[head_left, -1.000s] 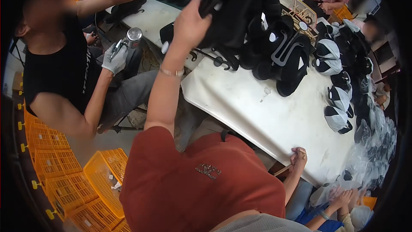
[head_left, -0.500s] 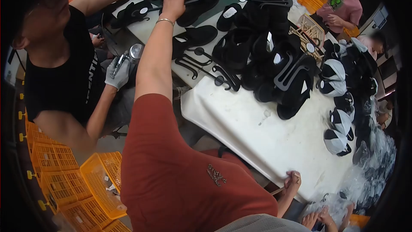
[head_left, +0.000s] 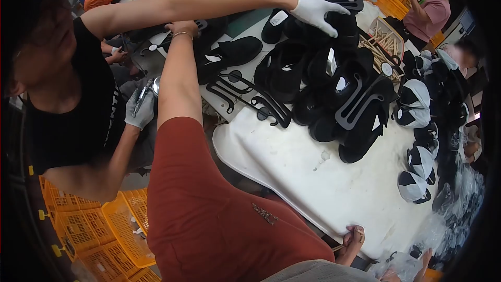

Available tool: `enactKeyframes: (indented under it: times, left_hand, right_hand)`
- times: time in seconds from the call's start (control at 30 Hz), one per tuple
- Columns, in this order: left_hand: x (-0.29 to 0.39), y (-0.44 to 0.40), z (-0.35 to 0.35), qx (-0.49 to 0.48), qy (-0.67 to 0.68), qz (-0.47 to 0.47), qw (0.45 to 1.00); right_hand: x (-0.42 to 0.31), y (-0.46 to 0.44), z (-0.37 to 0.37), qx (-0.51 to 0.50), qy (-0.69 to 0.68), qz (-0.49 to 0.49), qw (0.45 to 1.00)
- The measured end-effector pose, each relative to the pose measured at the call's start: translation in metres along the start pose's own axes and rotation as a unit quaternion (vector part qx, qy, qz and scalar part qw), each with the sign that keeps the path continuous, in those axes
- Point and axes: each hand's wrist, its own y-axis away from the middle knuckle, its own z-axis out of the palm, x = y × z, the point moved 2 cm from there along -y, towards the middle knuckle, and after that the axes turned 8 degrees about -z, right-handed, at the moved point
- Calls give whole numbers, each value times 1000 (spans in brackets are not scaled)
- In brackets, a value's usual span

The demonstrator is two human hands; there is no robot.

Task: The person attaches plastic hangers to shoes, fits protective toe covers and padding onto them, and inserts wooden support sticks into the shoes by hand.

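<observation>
My left hand (head_left: 183,28) reaches far forward at the upper left, its fingers closed round a black hanger (head_left: 201,24) beside dark shoes. Near the table's front edge, my right hand (head_left: 354,235) is curled closed; a thin stick-like thing shows by it, but what it grips is unclear. Black shoes (head_left: 286,68) with white tags lie heaped on the white table (head_left: 292,162). A grey-black hanger (head_left: 350,105) rests on the heap, and loose black hangers (head_left: 263,105) lie left of it.
A co-worker's gloved hand (head_left: 317,12) spreads over the heap; their other glove (head_left: 140,105) holds a metal tool. A basket of wooden sticks (head_left: 385,39), black-and-white shoes (head_left: 415,99) and clear plastic bags (head_left: 462,203) stand rightward. Yellow crates (head_left: 122,224) are at lower left.
My left hand has moved from above the shoe heap down and left with the black hanger. The co-worker's gloved hand has come across over the heap. My right hand stays curled near the edge.
</observation>
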Motion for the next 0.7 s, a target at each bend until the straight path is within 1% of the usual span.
enactKeyframes:
  times: [0.03, 0.1, 0.13, 0.2, 0.23, 0.27, 0.3, 0.33, 0.37, 0.4, 0.43, 0.5, 0.53, 0.6, 0.63, 0.7]
  left_hand:
    - [1, -2, 4, -1, 0, 1, 1000]
    - [3, -2, 10, 72, 25, -17, 997]
    - [1, -4, 17, 71, 26, -16, 997]
    - [-5, -5, 23, 122, 89, -64, 986]
    - [-18, 14, 25, 179, 71, -102, 976]
    - [-52, 68, 35, 256, -22, -213, 943]
    - [-97, 143, 57, 286, -143, -369, 872]
    - [-121, 173, 77, 277, -203, -465, 816]
    - [-134, 187, 96, 256, -219, -511, 791]
    - [-139, 188, 99, 220, -146, -529, 806]
    - [-138, 189, 102, 221, -145, -528, 807]
    - [-139, 191, 112, 124, -22, -579, 806]
    - [-140, 195, 117, 126, -22, -577, 807]
    - [-146, 209, 128, 86, 11, -610, 788]
    - [-142, 216, 128, 89, 10, -608, 789]
    - [-131, 229, 130, 72, -44, -610, 788]
  right_hand:
    - [-1, 0, 0, -10, -7, 0, 1000]
    - [-1, 0, 0, -14, -11, -1, 1000]
    - [0, -1, 0, -20, -14, -3, 1000]
    - [2, -2, -4, -22, -6, -2, 1000]
    - [1, -3, -4, -34, -7, -8, 999]
    - [1, -3, -2, -46, -9, -14, 999]
    - [0, -3, -1, -46, -2, -13, 999]
    - [-2, -2, 0, -46, -1, -13, 999]
    - [-4, -2, 2, -52, 3, -18, 999]
    - [-6, -1, 3, -57, 6, -24, 998]
    - [-7, 0, 4, -57, 19, -23, 998]
    - [-4, -2, 3, -63, 17, -28, 998]
    - [-5, -2, 3, -70, 15, -33, 997]
    - [-7, -1, 4, -71, 9, -31, 997]
    - [-7, -1, 5, -75, 3, -33, 997]
    - [-5, 1, 3, -78, -6, -36, 996]
